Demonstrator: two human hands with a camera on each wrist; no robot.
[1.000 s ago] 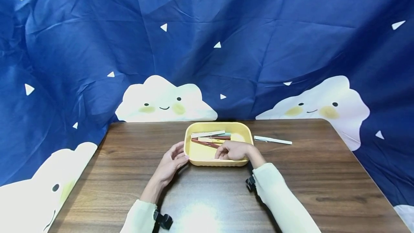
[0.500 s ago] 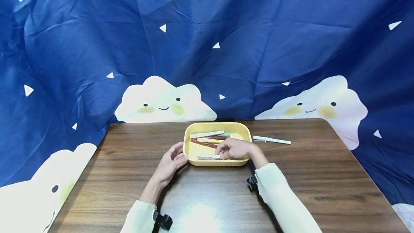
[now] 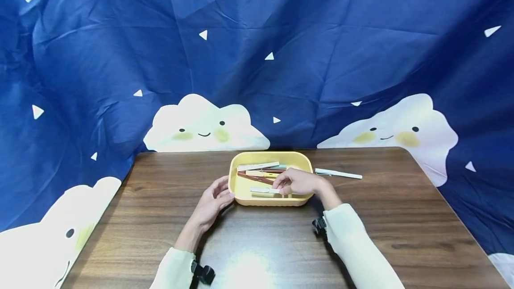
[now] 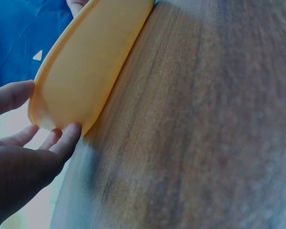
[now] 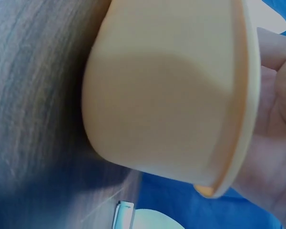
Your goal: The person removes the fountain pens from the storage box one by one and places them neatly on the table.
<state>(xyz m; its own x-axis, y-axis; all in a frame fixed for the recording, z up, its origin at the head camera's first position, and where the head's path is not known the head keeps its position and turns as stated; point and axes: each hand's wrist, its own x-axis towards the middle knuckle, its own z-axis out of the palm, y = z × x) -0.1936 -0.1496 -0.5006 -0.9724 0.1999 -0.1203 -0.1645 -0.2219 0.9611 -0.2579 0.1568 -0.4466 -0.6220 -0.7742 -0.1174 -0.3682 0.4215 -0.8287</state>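
Observation:
A shallow yellow tray [image 3: 257,202] stands on the wooden table with several pens inside. My right hand [image 3: 299,183] reaches in over its right end and pinches a white pen [image 3: 263,190], held level close over the tray's floor. In the right wrist view the tray's outer wall [image 5: 157,105] hides those fingertips and the pen. My left hand [image 3: 213,202] steadies the tray's left end, its spread fingertips against the outside. The left wrist view shows the same fingers [image 4: 66,143] touching the wall near the corner. A yellow pen [image 3: 257,174] lies across dark red pens [image 3: 257,179] inside.
Another white pen [image 3: 338,173] lies on the table right of the tray. A further white pen [image 3: 258,165] rests at the back inside the tray. Behind the table's far edge hangs a blue cloth [image 3: 281,79] with clouds and triangles.
My right hand has drawn the white pen up from the tray's front side and shifted it slightly right and back. The left hand keeps its place at the tray.

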